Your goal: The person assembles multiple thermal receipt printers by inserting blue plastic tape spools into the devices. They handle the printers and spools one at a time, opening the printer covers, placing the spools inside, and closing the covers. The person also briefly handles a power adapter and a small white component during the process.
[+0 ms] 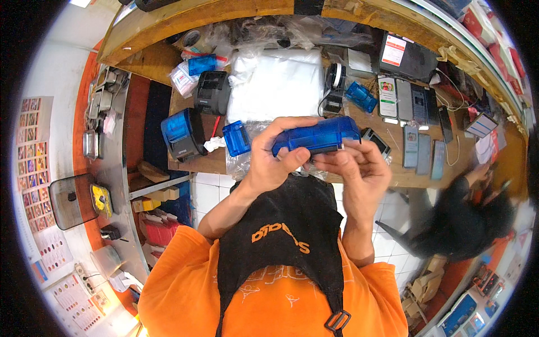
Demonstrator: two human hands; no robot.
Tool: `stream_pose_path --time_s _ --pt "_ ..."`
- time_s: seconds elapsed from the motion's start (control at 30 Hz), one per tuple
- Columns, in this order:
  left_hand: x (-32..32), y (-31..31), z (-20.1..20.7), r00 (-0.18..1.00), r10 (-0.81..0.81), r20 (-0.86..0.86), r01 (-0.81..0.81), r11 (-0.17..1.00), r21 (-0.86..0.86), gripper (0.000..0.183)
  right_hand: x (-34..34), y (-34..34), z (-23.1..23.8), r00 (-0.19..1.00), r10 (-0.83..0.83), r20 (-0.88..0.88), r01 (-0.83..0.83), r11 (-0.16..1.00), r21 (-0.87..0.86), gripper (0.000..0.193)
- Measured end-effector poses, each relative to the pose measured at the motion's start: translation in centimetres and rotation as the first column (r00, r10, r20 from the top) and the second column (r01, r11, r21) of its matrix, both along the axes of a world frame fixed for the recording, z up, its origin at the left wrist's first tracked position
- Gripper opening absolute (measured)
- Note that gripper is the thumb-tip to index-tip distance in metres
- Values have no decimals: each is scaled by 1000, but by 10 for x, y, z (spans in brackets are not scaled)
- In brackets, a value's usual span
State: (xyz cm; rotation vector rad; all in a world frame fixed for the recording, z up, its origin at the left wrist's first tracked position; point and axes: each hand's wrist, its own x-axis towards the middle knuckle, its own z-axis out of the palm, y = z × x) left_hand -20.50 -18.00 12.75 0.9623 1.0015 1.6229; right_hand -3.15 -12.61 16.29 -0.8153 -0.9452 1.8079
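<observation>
1. Our left hand [271, 157] curls around the left end of the blue plastic housing [317, 135], thumb beneath.
2. Our right hand [362, 168] bunches its fingers nearly together at the near-right edge; we can't tell whether they grip.
3. We judge it light, stiff, slightly slippery, best held by its ends.
4. Translucent, smooth, ridged, round-cornered.

Blurred co-worker [463, 224] at right, and left hand [269, 160] partly hidden behind blue plastic case [319, 135]
</observation>
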Motion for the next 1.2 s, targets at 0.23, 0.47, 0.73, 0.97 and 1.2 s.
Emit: stream_pose_path --time_s 0.23,0.47,0.73,0.97,1.2 --pt "-3 27 -16 997 -65 -34 63 997 -41 46 21 35 -13 953 -138 269 52 951 304 54" --pt "1 35 -11 993 -96 -63 90 992 -86 53 26 36 -10 957 -122 262 53 965 256 64" --pt "8 36 11 664 88 -742 -3 993 116 64 14 29 -7 974 -159 161 148 986 80 69" --pt "-5 40 17 790 -32 -612 -44 993 -108 57 16 25 -10 949 -316 -1 313 941 128 52" --pt "2 35 27 962 -193 -194 113 926 -360 40 22 38 0 791 -512 335 41 592 805 33"
